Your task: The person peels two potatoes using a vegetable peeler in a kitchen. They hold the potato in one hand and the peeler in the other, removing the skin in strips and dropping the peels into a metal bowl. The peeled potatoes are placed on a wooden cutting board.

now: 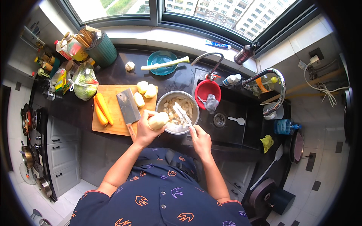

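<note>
Over the steel bowl [177, 112] of peelings, the left hand [144, 130] gripped a peeled potato [158, 120], fingers closed around it. At its three o'clock, the right hand [200, 138] clasped a peeler [182, 114]. A cleaver [128, 106] lay on the cutting board [113, 94] at nine o'clock.

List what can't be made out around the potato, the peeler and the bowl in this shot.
Head view only:
- Potato: its underside is hidden by the left hand gripping it.
- Peeler: the handle is hidden inside the right hand; the blade is too small to read.
- Steel bowl: the near rim and part of the peelings are covered by the potato and peeler.
- Cleaver: the handle end is behind the left hand.
</note>
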`<state>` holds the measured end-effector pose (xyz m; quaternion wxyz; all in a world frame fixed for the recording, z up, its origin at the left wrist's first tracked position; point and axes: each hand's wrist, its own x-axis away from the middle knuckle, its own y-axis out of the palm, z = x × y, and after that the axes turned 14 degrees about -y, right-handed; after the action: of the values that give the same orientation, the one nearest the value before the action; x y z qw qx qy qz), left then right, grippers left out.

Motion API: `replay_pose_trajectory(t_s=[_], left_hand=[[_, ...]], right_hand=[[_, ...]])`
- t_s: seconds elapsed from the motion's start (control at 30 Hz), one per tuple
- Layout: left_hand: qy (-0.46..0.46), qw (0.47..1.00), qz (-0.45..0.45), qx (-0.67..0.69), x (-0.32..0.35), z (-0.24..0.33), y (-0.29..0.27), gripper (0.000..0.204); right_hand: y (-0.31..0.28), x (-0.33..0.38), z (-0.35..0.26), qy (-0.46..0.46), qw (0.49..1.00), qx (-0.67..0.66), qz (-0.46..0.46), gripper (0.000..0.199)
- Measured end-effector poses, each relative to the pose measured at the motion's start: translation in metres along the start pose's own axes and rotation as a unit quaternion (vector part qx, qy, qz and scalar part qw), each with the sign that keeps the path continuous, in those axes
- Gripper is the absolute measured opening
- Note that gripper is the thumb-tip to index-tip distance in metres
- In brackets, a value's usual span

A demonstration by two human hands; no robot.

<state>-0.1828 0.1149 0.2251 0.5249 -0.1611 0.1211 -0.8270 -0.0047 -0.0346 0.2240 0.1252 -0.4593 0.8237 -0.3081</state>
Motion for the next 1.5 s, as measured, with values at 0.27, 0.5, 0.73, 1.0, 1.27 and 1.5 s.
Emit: replay_pose_trajectory(t_s=[0.27,0.5,0.73,1.0,1.27,1.5], left_hand=[[0.001,1.000,-0.014,0.017,-0.002,-0.006,0.005,0.048],[-0.021,0.998,-0.031,0.051,0.000,-0.003,0.004,0.048],[-0.163,0.941,-0.165,0.246,-0.009,-0.015,0.008,0.066],[-0.226,0.889,-0.259,0.303,-0.002,-0.007,0.011,0.069],[-0.220,0.918,-0.224,0.244,0.002,-0.001,-0.003,0.074],[-0.283,0.846,-0.270,0.363,-0.005,-0.009,-0.003,0.063]], right_hand=[[0.012,0.007,-0.053,-0.089,0.989,-0.114,-0.030,0.029],[0.017,-0.014,0.005,0.013,0.993,0.078,-0.082,0.039],[0.010,-0.001,-0.001,0.014,1.000,0.016,-0.016,0.032],[0.019,0.002,-0.043,-0.203,0.975,0.074,0.048,0.025],[0.010,-0.019,0.012,0.010,0.993,0.120,-0.005,0.035],[0.005,-0.006,-0.016,-0.060,0.997,-0.040,0.015,0.030]])
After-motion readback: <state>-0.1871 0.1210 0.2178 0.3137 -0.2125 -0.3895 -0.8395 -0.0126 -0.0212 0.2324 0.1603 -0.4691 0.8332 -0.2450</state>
